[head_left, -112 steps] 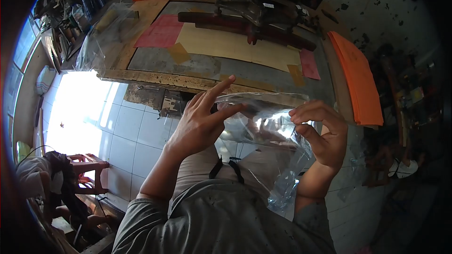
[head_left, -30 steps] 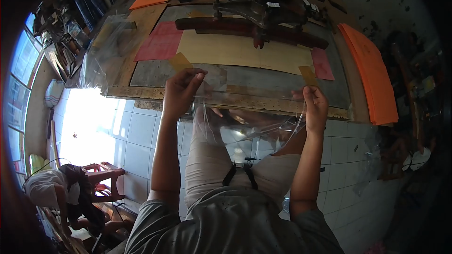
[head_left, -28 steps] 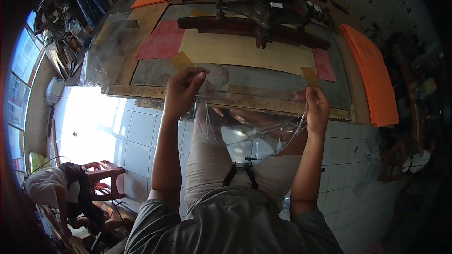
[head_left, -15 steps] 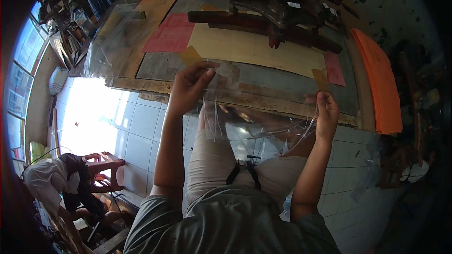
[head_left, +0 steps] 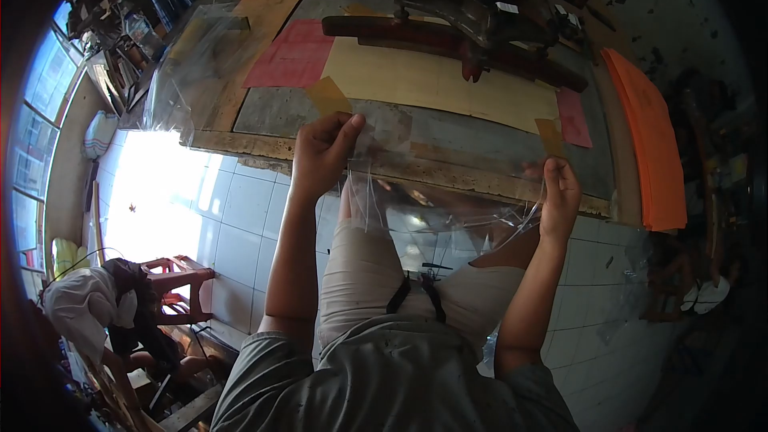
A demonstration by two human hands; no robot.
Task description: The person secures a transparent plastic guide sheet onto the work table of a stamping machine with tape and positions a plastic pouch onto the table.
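A clear plastic sheet [head_left: 448, 212] stretches between my hands at the table's front edge and hangs toward my lap. My left hand [head_left: 324, 152] pinches its left side, close to a small tan piece [head_left: 329, 96]. On the right, my right hand [head_left: 562, 196] is closed on the sheet's other side, below a second tan piece [head_left: 550, 137]. Beyond the sheet, a long cream sheet [head_left: 432, 76] lies on the grey tabletop panel, with a pink sheet [head_left: 290, 54] at its left end and a smaller pink piece [head_left: 574, 116] at its right.
A dark metal clamp-like device with a long bar [head_left: 456, 48] spans the cream sheet. Orange sheets [head_left: 646, 140] lie along the right edge. More clear plastic [head_left: 180, 72] hangs at the left corner. A red stool [head_left: 180, 288] and another person [head_left: 88, 304] are at lower left.
My left hand has shifted slightly, its fingers now more curled at the plastic's edge. The sheet's hanging folds have changed shape. My right hand has barely moved.
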